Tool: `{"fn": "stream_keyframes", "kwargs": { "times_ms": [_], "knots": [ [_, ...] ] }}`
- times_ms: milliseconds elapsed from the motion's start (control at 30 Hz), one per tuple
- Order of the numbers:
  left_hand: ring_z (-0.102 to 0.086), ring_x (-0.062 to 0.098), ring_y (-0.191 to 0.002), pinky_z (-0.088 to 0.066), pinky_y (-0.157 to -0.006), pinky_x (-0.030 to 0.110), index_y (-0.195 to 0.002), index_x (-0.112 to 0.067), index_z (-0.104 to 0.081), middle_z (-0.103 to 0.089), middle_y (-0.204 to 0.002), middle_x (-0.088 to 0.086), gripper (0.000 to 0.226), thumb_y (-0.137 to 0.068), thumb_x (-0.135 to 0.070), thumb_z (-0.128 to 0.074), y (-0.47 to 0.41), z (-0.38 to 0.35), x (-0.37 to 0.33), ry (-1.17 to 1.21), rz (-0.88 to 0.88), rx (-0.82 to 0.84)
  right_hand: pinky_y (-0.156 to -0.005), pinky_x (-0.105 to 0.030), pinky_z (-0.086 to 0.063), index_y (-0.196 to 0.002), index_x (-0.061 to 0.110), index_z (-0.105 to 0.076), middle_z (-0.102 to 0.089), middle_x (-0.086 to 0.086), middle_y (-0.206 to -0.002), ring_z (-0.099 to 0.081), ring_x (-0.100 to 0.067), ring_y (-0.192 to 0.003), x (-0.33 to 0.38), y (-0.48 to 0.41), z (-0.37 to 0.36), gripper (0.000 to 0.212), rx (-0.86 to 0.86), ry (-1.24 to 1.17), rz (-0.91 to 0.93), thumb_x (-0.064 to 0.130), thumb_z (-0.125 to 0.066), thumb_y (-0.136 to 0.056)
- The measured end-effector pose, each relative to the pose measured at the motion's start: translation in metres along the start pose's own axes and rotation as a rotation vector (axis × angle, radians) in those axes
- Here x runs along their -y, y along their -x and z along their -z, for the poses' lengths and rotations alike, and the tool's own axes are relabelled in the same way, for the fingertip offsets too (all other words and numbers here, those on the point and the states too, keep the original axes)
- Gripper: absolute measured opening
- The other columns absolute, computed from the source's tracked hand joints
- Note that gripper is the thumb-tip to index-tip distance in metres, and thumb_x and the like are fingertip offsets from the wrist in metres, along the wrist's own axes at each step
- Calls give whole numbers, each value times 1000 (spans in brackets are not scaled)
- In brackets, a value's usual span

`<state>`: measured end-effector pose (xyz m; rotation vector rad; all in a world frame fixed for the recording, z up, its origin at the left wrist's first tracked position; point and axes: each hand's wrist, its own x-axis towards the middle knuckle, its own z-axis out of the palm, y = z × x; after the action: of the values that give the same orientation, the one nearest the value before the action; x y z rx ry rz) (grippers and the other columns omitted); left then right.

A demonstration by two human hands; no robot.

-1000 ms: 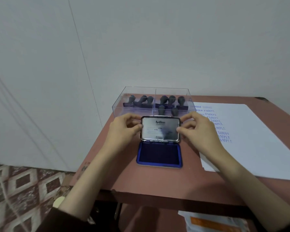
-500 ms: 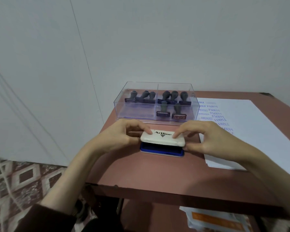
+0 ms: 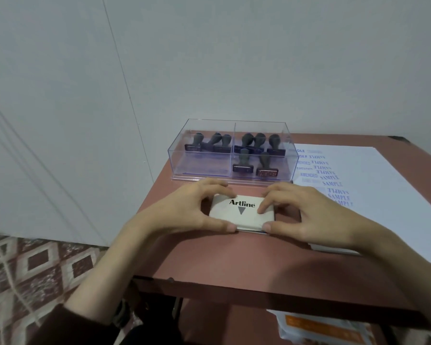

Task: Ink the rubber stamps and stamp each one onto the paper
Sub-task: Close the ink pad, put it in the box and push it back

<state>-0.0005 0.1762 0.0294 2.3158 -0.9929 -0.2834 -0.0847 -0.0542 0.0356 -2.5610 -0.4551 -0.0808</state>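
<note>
Wrap-up stage, probably: the closed white rectangular ink pad case point(image 3: 241, 213), marked "Artline", is gripped by the left hand point(image 3: 184, 210) and right hand point(image 3: 306, 216). Dark-handled rubber stamps point(image 3: 243, 161) are stowed in the clear plastic box point(image 3: 202, 168); "SAMPLE" and "AMENDED" are printed on the white paper sheet point(image 3: 383, 195). More stamping would need it reopened.

A plain grey-white painted wall point(image 3: 234, 58), crossed by a thin slanting seam point(image 3: 125, 78), is seen behind a reddish-brown wooden table point(image 3: 209, 260). Brown-and-cream diamond-patterned floor tiles point(image 3: 35, 265) are visible at lower left. An orange-and-white plastic packet point(image 3: 321, 327) is laid on a lower shelf point(image 3: 222, 324) beneath the tabletop.
</note>
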Motion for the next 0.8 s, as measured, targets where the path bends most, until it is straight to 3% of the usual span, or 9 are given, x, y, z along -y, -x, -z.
{"fn": "stream_keyframes", "kwargs": {
  "times_ms": [167, 267, 367, 433, 533, 600, 700, 800],
  "knots": [
    [-43, -2, -114, -35, -97, 17, -132, -38, -43, -48, -129, -19, 78, -64, -47, -79, -4, -2, -1, -97, -17, 18, -78, -12, -33, -101, 41, -52, -49, 22, -100, -39, 12, -97, 5, -7, -3, 35, 64, 51, -69, 48, -71, -73],
    [-43, -2, -113, -35, -95, 16, -134, -36, -41, -45, -124, -17, 82, -63, -47, -80, -4, -4, -1, -107, -81, -44, -82, -13, -39, -108, 44, -49, -46, 15, -111, -46, 4, -98, 9, -11, 1, 47, 68, -36, -116, 37, -77, -70],
    [-42, -5, -109, -33, -92, 8, -134, -33, -42, -42, -120, -16, 83, -62, -50, -80, -2, -4, -3, -126, -157, -135, -77, -18, -51, -112, 35, -55, -49, 3, -118, -60, -6, -94, 16, -12, 7, 53, 46, -400, -191, 14, -80, -71],
    [-42, -6, -108, -33, -90, 5, -134, -31, -44, -43, -119, -15, 84, -60, -57, -76, -2, 4, -6, -121, -200, -209, -76, -22, -55, -111, 24, -61, -61, -6, -112, -66, -11, -90, 22, -18, 13, 39, -63, -641, -221, 3, -70, -79],
    [-43, -5, -113, -36, -94, 10, -134, -33, -42, -45, -124, -15, 82, -61, -61, -67, -8, 27, -11, -84, -224, -318, -76, -27, -54, -103, 14, -64, -68, -10, -99, -65, -19, -87, 30, -41, 30, 28, -245, -830, -266, -6, -58, -85],
    [-43, -3, -117, -35, -96, 10, -134, -36, -40, -45, -130, -17, 78, -66, -55, -72, -15, 44, -13, -61, -202, -361, -72, -31, -53, -98, 12, -64, -67, -12, -95, -63, -23, -81, 37, -65, 40, 27, -337, -910, -294, -9, -58, -82],
    [-43, -8, -114, -30, -91, -1, -134, -35, -42, -44, -132, -16, 69, -73, -43, -73, -26, 63, -6, 34, -80, -418, -59, -28, -52, -92, 18, -64, -66, -14, -97, -62, -22, -73, 40, -106, 45, 25, -483, -818, -338, -4, -63, -79],
    [-44, 1, -122, -34, -103, 19, -129, -28, -52, -50, -133, -10, 41, -89, -30, -59, -36, 71, 11, 57, 54, -559, -42, -20, -43, -91, 20, -62, -64, -12, -99, -58, -18, -62, 38, -138, 39, 24, -534, -659, -378, 2, -66, -76]
  ]
}}
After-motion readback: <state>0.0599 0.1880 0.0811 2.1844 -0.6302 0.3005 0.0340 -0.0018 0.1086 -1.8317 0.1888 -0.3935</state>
